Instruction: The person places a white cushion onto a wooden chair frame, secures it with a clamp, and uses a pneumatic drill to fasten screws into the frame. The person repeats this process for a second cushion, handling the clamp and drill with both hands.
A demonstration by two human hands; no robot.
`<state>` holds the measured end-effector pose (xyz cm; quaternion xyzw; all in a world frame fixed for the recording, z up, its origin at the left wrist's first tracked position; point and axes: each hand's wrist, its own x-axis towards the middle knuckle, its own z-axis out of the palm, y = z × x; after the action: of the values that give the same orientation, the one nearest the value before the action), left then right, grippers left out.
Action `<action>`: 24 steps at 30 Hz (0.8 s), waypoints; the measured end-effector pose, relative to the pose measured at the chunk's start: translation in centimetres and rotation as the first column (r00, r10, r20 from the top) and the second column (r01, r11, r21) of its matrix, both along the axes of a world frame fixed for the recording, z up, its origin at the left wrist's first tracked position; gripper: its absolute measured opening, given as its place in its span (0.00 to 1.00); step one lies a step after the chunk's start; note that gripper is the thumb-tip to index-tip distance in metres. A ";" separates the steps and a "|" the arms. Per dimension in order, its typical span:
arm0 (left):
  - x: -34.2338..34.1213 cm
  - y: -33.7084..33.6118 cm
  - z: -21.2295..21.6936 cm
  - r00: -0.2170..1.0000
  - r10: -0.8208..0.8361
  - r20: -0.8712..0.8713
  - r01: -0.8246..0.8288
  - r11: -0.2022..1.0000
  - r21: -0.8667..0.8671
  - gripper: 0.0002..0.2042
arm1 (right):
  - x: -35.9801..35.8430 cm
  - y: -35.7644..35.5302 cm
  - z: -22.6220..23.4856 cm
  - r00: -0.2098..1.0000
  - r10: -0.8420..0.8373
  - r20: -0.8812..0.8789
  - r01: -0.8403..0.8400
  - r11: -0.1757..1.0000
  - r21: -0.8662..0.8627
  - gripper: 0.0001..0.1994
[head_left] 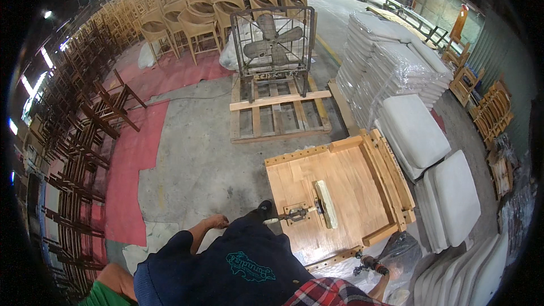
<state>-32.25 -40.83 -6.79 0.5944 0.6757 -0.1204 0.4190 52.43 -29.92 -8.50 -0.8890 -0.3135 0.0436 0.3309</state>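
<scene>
My left hand [217,222], fingers curled in, is left of the wooden assembly board [345,178], apart from it. Whatever those fingers may hold is hidden. At the board's near right corner my right hand [383,275] grips a dark power drill [372,263] with orange parts. Light wood rails [381,184] and strips with holes [303,154] edge the board. On its surface sits a metal toggle clamp [296,213] with a pale handle, beside a cream-coloured bar [325,204]. A red plaid cloth [334,293] lies close to my right arm.
Grey cushions [416,130] and a plastic-wrapped stack [391,62] stand right of the board. Ahead, a caged fan [273,45] stands on a wooden pallet [277,119]. Dark chair frames [107,107] line the left; pale chairs [198,22] fill the back. Someone's green clothing [105,290] shows lower left.
</scene>
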 end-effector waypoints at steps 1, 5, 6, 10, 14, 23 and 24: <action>-0.1 -0.6 0.5 0.999 0.036 -0.009 -0.036 0.999 -0.030 0.27 | 0.0 -0.1 -0.3 0.998 -0.019 -0.068 0.017 0.999 -0.031 0.24; 3.5 6.5 -6.8 0.985 -0.061 0.162 0.049 0.996 0.074 0.28 | 11.0 -2.6 -0.2 0.938 0.190 -0.291 0.004 0.831 0.557 0.27; -0.9 5.4 -4.1 0.997 -0.061 0.039 0.060 0.997 0.046 0.29 | 4.4 -2.3 -3.1 0.932 0.048 -0.359 0.092 0.927 0.363 0.26; -1.7 4.2 -2.9 0.994 0.107 0.007 -0.105 0.985 -0.134 0.30 | -2.8 -4.7 2.4 0.953 -0.135 -0.271 0.185 0.969 0.166 0.22; -2.7 6.6 -3.7 0.983 0.132 0.126 -0.113 0.983 -0.147 0.27 | -9.7 -5.3 13.4 0.975 -0.152 -0.162 0.190 0.950 0.249 0.18; 1.6 27.4 2.2 0.883 -0.035 0.468 -0.125 0.944 0.306 0.18 | -25.8 -5.9 40.0 0.985 -0.147 0.096 0.084 0.875 0.476 0.11; 2.4 29.4 5.0 0.878 0.017 0.478 -0.183 0.935 0.302 0.18 | -27.3 -5.8 41.8 0.985 -0.133 0.110 0.065 0.875 0.480 0.10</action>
<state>-29.82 -11.45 -1.78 0.6325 0.5951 0.1666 0.4669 25.12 -35.68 33.26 -0.7966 -0.2909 -0.1138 0.5175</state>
